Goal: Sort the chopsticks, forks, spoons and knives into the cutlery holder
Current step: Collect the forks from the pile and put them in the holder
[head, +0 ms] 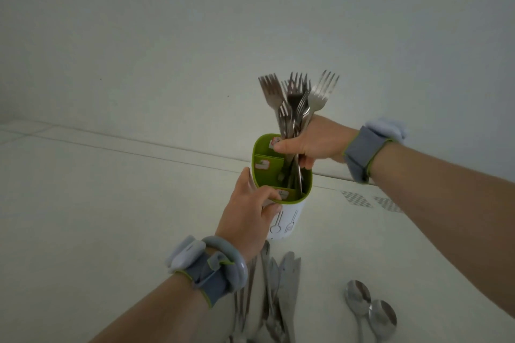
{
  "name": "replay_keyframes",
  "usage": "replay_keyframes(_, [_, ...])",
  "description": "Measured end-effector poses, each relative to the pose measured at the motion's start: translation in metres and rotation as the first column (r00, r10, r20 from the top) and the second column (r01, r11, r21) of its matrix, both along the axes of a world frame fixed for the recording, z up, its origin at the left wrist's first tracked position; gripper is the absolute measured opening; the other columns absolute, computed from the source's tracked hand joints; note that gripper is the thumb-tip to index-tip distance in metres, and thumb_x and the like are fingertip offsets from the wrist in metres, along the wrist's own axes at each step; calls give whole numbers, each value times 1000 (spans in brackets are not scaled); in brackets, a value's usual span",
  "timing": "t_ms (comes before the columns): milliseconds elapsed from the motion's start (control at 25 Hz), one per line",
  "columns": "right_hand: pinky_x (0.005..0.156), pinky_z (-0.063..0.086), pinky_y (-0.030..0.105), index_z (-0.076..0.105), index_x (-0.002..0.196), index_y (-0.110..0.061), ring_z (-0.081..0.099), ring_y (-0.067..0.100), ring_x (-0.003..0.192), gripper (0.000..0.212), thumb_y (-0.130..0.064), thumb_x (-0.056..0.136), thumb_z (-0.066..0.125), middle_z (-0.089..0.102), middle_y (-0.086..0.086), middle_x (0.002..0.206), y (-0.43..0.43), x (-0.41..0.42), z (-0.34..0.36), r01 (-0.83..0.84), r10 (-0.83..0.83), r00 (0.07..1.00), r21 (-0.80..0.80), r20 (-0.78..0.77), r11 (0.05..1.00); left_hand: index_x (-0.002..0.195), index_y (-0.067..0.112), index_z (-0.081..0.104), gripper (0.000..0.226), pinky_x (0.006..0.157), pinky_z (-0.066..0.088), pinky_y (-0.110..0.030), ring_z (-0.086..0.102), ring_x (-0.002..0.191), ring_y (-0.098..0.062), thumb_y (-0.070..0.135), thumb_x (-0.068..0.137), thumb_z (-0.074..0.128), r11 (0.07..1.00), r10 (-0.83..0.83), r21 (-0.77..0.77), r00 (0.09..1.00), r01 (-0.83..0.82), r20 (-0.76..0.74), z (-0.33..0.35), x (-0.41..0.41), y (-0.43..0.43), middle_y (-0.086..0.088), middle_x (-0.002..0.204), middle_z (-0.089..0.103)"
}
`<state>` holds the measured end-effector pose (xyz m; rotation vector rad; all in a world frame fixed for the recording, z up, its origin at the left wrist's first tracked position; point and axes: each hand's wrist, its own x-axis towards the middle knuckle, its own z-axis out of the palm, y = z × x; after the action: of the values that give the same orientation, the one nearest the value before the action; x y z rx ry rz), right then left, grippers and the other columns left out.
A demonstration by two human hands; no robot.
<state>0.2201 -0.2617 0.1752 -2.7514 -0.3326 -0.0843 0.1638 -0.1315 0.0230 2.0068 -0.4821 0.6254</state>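
Head: forks in right hand.

A pale tabletop carries a white cutlery holder with a green insert standing upright near its far edge, a loose pile of knives lying just in front of the holder, and two spoons side by side to the right.

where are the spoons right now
In the head view, two spoons lie on the white table at lower right, right of the knives, below the right forearm.
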Motion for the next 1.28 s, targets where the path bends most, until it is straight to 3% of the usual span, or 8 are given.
replay_keyframes(200, [59,55,24,70,90,-5,71,24,74,34,-31,70,81,74,11,85,-14,8,22,-38,57,996,236,-73,971,92,15,61,8,76,57,-32,50,104,-17,21,88,58,1000,-10,2,1000,10,-14,0,1,0,0,124,39])
replay_keyframes(400, [62,60,25,68,88,-19,69,20,88,24,-18,69,83,70,1,94,-3,9,-2,-86,124,970,185,-208,979,93,15,61,9,79,56,-32,51,102,-16,22,88,59,1000,1,-6,999,-1,-33,0,4,0,0,127,40])
replay_keyframes(600, [66,62,30,71,100,-12,70,17,83,36,-21,68,84,71,2,94,8,8,-15,-110,116,981,47,-158,993,93,16,64,9,83,51,-33,52,101,-17,20,85,61,1000,1,-24,999,-2,-33,0,4,-1,0,125,42])
replay_keyframes(800, [68,61,27,71,68,-17,72,18,68,18,-32,70,81,70,0,69,8,-1,-19,-96,79,989,-131,-128,987,92,15,65,9,81,49,-29,53,101,-16,19,85,62,1000,1,-23,1000,-1,-12,0,2,-1,2,126,42])
replay_keyframes(960, [72,56,22,74,86,-15,71,15,71,32,-43,72,76,71,-3,75,3,-4,-16,-83,33,986,-305,-163,949,93,16,65,9,78,43,-23,51,98,-14,19,85,62,1000,2,-11,1000,-2,-5,-1,1,-1,-1,125,44])
replay_keyframes(1080, [63,50,20,71,78,-21,66,11,62,16,-37,75,73,67,-7,67,2,-7,-19,-107,62,988,-342,-141,934,94,16,65,11,77,41,-21,51,98,-14,19,85,62,1000,12,-8,1000,-12,-1,-1,2,0,0,124,44])
replay_keyframes(1160, [67,52,22,70,77,-23,68,10,62,17,-40,74,73,69,-7,68,3,-10,-19,-115,71,988,-353,-136,929,95,16,65,12,77,40,-20,52,98,-14,20,85,62,1000,15,-2,1000,-15,1,-2,2,1,0,124,44])
replay_keyframes(1280, [66,59,22,72,87,-12,73,13,66,27,-37,77,72,75,1,77,7,-15,-18,-137,102,981,-225,-164,965,96,16,66,13,77,37,-18,52,102,-15,21,85,62,1000,19,10,1000,-20,8,-2,3,1,0,126,44])
